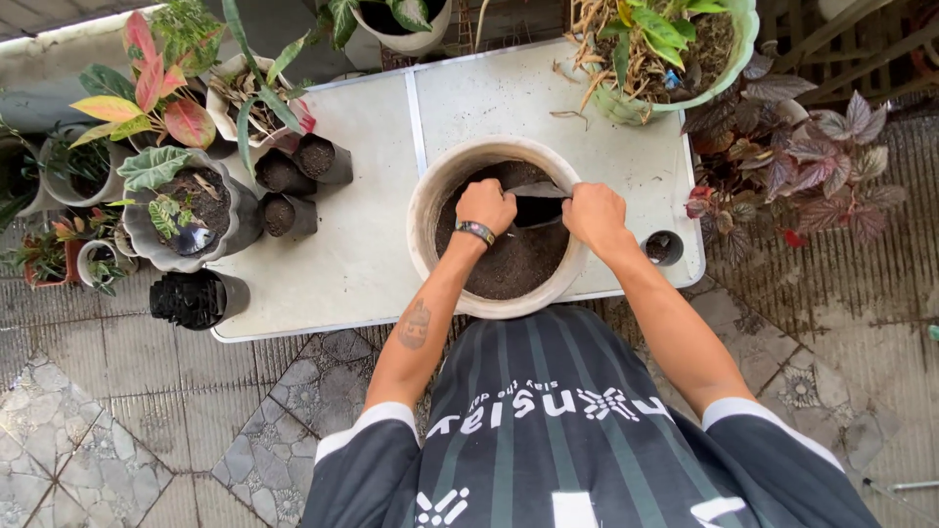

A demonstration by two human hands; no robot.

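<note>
A large round beige pot [427,198] full of dark soil [509,264] stands at the near edge of a white folding table [372,225]. Inside it, above the soil, a small black planting bag [540,203] is held open. My left hand [485,206], with a bracelet at the wrist, grips the bag's left rim. On the bag's right rim my right hand [593,213] is closed. The bag's lower part is hidden between my hands.
Three small black bags of soil [298,181] and a grey pot with a green plant [186,210] stand on the table's left. A stack of black bags [196,298] lies at the front left corner. A green planter [675,49] sits at back right, a small pot [664,247] by my right wrist.
</note>
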